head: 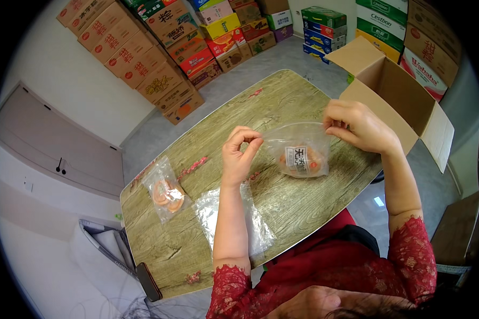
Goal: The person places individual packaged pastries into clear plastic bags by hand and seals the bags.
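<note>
Between my hands a clear plastic bag (323, 159) with a printed label hangs low over the wood-grain table; round orange-brown food pieces show inside it. My left hand (241, 149) pinches one top corner between thumb and fingers. At the opposite corner, my right hand (353, 123) grips the bag's top edge. Whether the bag's base touches the table I cannot tell. Under my left forearm lie flat clear plastic bags (211, 209), partly hidden by the arm. Farther left rests another clear bag (168, 195), holding a few round orange-brown pieces.
An open cardboard box (407, 87) stands beyond the right edge of the table (303, 207). A dark phone (148, 281) leans at the near-left edge. Stacked cartons (159, 63) line the far wall, with more cartons (323, 32) behind the box. A door (56, 139) is at left.
</note>
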Tool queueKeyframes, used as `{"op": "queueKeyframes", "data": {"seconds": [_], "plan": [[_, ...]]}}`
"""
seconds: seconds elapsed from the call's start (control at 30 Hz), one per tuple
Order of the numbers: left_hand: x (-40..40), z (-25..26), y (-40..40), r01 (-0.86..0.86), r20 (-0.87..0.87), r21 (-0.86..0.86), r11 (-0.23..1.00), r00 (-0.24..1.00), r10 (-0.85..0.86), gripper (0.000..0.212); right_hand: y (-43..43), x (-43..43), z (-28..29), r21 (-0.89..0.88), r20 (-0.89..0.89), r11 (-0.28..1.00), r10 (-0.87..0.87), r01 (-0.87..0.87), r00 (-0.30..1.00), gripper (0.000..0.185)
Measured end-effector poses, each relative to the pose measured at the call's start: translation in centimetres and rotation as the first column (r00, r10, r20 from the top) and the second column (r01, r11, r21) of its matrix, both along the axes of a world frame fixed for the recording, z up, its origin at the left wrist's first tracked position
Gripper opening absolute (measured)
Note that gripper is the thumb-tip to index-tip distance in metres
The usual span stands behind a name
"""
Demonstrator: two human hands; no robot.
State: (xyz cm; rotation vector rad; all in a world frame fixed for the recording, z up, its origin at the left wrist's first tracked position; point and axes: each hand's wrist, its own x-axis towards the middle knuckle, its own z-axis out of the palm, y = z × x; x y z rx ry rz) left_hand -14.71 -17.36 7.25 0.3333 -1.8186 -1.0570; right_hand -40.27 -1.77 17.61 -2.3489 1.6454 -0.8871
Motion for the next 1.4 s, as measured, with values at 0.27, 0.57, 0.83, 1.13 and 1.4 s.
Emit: {"op": "queueKeyframes", "data": {"seconds": [0.27,0.57,0.83,1.13,1.4], "plan": [[-0.5,0.5,0.7,-0.108,-0.001,-0.054,0.993,0.994,0.108,0.004,-0.1,2.9,-1.1,-0.263,-0.009,0.959,-0.117,0.110,0.993,0.023],[-0.9,0.6,1.0,-0.045,0.007,-0.030,0.999,0.999,0.046,0.006,-4.1,9.4,-2.4,-0.513,-0.236,0.853,-0.243,0.092,0.941,0.021],[-0.9,0.9,1.2,-0.056,0.036,-0.057,0.997,0.998,0.058,0.004,-5.4,9.7,-3.1,-0.524,-0.248,0.850,-0.210,0.051,0.946,0.014],[-0.8,1.7,1.8,-0.094,0.096,-0.146,0.985,0.989,0.109,0.005,-5.6,9.2,-3.2,-0.536,-0.320,0.844,-0.184,-0.017,0.929,0.010],[-0.5,1.5,1.3,-0.086,0.085,-0.139,0.987,0.992,0.098,0.007,-5.4,8.9,-3.2,-0.559,-0.288,0.829,-0.179,-0.013,0.941,0.007]]}}
